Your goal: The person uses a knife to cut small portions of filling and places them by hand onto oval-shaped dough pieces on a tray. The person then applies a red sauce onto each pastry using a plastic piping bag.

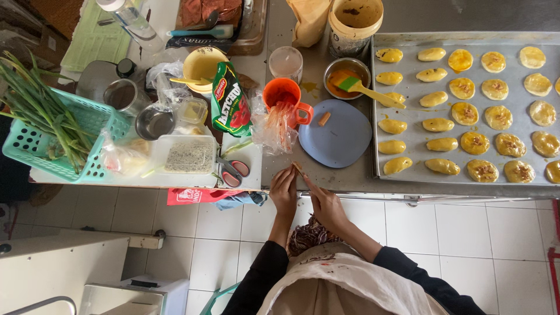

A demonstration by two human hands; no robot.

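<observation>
My left hand [284,190] and my right hand [326,205] meet at the front edge of the steel table [350,178]. The left fingers pinch a small tan piece [297,168] over the edge. The right hand grips a thin knife [309,184] whose tip touches that piece. Just beyond lies a blue-grey round plate [341,143] with a small orange chunk [324,119] on it. An orange mug [282,93] and a crumpled clear plastic bag [273,129] stand to the left of the plate.
A baking tray [408,175] at right holds several glazed pastries. A metal bowl [346,73] of orange glaze has a brush [370,91] in it. At left: red-handled scissors [233,170], a green sauce pouch [230,102], a clear box [188,154], a teal basket [87,125] of green onions.
</observation>
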